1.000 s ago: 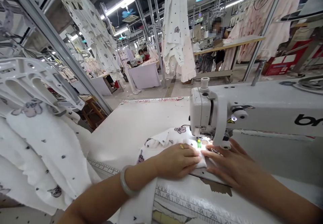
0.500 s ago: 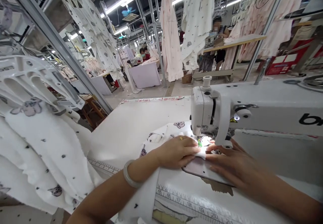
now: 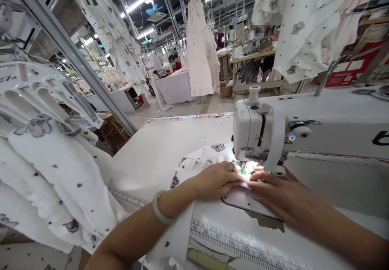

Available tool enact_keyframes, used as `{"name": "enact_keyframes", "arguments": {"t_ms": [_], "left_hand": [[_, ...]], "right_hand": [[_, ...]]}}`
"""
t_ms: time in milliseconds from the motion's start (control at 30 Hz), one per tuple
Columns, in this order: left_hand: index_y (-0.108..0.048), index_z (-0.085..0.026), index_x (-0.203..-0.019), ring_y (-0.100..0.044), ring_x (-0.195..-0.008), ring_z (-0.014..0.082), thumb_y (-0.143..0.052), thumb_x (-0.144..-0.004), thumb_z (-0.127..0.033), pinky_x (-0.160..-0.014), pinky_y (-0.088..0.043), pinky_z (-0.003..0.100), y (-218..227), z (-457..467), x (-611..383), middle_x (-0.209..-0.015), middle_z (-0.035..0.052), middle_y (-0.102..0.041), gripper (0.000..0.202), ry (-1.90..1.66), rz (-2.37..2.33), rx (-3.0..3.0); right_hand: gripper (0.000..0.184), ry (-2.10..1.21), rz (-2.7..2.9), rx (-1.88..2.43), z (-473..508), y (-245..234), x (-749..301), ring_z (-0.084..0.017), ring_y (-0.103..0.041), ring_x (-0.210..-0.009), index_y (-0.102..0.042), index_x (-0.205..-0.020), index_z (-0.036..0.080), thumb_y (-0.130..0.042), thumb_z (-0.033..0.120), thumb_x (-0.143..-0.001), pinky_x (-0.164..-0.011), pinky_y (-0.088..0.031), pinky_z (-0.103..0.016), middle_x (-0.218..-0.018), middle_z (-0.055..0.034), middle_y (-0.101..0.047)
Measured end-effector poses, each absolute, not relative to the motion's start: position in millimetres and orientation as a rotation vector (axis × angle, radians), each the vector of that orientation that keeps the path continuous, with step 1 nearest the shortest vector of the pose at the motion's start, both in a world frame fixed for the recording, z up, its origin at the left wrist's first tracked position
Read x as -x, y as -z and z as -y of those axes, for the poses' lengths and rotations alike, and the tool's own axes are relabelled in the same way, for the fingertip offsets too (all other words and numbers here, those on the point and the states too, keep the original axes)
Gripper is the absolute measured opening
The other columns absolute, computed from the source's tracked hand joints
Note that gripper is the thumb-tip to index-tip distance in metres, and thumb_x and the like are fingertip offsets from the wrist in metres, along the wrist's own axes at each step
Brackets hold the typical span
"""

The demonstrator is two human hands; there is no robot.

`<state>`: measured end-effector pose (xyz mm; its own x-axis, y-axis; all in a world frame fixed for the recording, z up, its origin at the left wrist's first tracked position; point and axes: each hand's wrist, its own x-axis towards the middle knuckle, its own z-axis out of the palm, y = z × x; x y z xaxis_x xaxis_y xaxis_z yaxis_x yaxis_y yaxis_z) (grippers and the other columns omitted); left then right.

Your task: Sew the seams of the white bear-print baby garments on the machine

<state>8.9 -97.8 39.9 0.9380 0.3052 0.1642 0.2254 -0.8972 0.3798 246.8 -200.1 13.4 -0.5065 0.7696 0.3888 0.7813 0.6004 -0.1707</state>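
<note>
A white printed fabric piece lies under the head of a white sewing machine. My left hand presses flat on the fabric just left of the needle, fingers together; a pale bangle is on that wrist. My right hand lies flat on the metal plate right of the needle, fingertips touching the fabric edge under the presser foot. Both hands hold the cloth down; neither grips it.
A measuring tape is stuck along the table's front edge. More white printed garments hang at my left on a plastic hanger. Garments hang from overhead rails; other people sit at tables in the back.
Fabric has fed further under the needle, and both hands have followed it a little away from me. The view has tilted slightly, and hanging garments overhead have shifted right.
</note>
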Motion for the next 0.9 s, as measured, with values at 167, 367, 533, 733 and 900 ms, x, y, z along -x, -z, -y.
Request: {"name": "enact_keyframes", "arguments": {"t_ms": [167,367,533,733,900], "left_hand": [[-0.067,-0.017,-0.121,-0.063,-0.102,0.02,-0.043,-0.104,-0.017,-0.092,-0.053,0.035,-33,99,-2,-0.114,0.0096,-0.069,0.029,-0.329,-0.283,-2.928],[-0.065,-0.016,-0.125,-0.062,-0.107,0.0201,-0.047,-0.1,-0.009,-0.098,-0.052,0.037,-32,102,-1,-0.114,0.0087,-0.071,0.032,-0.369,-0.144,-3.087],[-0.066,-0.014,-0.122,-0.064,-0.116,0.0184,-0.044,-0.104,-0.013,-0.106,-0.049,0.033,-28,100,-4,-0.121,0.0068,-0.073,0.028,-0.433,-0.081,-3.095],[-0.064,-0.007,-0.127,-0.064,-0.123,0.0206,-0.049,-0.103,-0.012,-0.108,-0.05,0.034,-23,88,-8,-0.128,0.0147,-0.07,0.029,-0.434,-0.126,-3.176],[-0.064,-0.006,-0.125,-0.062,-0.127,0.0223,-0.053,-0.1,-0.01,-0.111,-0.048,0.034,-23,81,-12,-0.132,0.0163,-0.068,0.027,-0.369,-0.221,-3.168]], "right_hand": [[0.03,0.051,2.403,1.244,202,-19,-243,-0.024,-0.071,-0.098,-0.065,-0.128,0.039,-0.045,0.038,-0.106,-0.105,-0.039,-0.051,-0.117,0.0001,-0.072],[0.035,0.084,2.423,1.219,209,-22,-242,-0.023,-0.067,-0.11,-0.058,-0.138,0.038,-0.049,0.034,-0.105,-0.116,-0.027,-0.05,-0.12,0.0004,-0.072],[0.026,0.107,2.427,1.289,208,-20,-242,-0.021,-0.067,-0.108,-0.065,-0.125,0.037,-0.047,0.034,-0.106,-0.119,-0.018,-0.051,-0.12,0.0009,-0.071],[0.034,0.285,2.371,1.325,205,-13,-246,-0.03,-0.067,-0.11,-0.062,-0.132,0.035,-0.056,0.042,-0.1,-0.124,-0.005,-0.056,-0.121,-0.0016,-0.072],[0.038,0.217,2.354,1.376,201,-9,-249,-0.033,-0.066,-0.112,-0.059,-0.134,0.041,-0.052,0.054,-0.099,-0.121,-0.021,-0.064,-0.117,-0.0007,-0.073]]}}
